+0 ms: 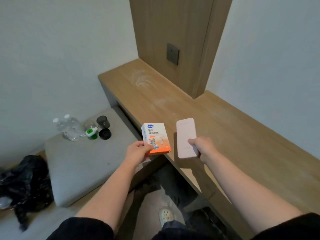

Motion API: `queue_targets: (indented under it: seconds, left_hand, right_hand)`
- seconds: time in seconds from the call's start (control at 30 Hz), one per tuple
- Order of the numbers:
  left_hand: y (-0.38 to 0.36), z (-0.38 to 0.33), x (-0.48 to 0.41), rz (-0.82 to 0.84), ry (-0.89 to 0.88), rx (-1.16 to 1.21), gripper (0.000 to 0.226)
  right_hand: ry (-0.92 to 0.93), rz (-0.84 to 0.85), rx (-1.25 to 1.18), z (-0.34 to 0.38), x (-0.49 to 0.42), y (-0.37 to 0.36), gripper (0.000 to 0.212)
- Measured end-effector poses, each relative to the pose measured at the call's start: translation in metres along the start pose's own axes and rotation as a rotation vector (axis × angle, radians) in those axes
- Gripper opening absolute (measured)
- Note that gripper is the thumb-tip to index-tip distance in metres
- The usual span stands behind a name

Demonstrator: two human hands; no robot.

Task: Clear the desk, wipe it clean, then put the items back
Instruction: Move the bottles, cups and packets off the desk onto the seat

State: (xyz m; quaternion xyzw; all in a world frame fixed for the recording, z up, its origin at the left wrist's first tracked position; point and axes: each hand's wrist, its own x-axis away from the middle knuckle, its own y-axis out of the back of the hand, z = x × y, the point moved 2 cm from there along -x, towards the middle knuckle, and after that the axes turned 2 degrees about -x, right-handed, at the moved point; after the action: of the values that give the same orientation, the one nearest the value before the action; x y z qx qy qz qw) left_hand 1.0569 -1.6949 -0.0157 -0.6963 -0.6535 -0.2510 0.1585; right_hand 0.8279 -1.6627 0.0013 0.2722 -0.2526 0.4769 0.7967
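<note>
My left hand (138, 152) grips a small white and orange box (155, 136) by its lower left corner, held over the desk's near edge. My right hand (203, 147) holds a flat white remote (186, 134) by its lower end, just above the wooden desk (233, 129). The desk top is bare and shows pale dusty smears (141, 78) near its far end.
On the grey cushioned seat (78, 163) to the left stand two clear bottles (69, 126), a glass, two dark cups (103, 125) and a green plug-in device (90, 132). A black plastic bag (26, 181) lies at far left. A wall socket (172, 54) sits on the wooden panel.
</note>
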Motion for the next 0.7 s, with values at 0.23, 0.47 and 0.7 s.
queue_targets:
  seconds: [0.23, 0.47, 0.7]
  left_hand:
    - [0.094, -0.015, -0.054, -0.139, 0.116, 0.136, 0.017]
    - [0.192, 0.007, -0.118, -0.169, 0.214, 0.143, 0.016]
    - [0.298, 0.027, -0.203, -0.140, 0.324, 0.123, 0.013]
  right_hand:
    - [0.038, 0.157, 0.184, 0.052, -0.037, -0.134, 0.024]
    - [0.003, 0.238, 0.224, 0.060, -0.056, -0.256, 0.024]
    - [-0.180, 0.127, 0.204, 0.043, -0.079, -0.372, 0.039]
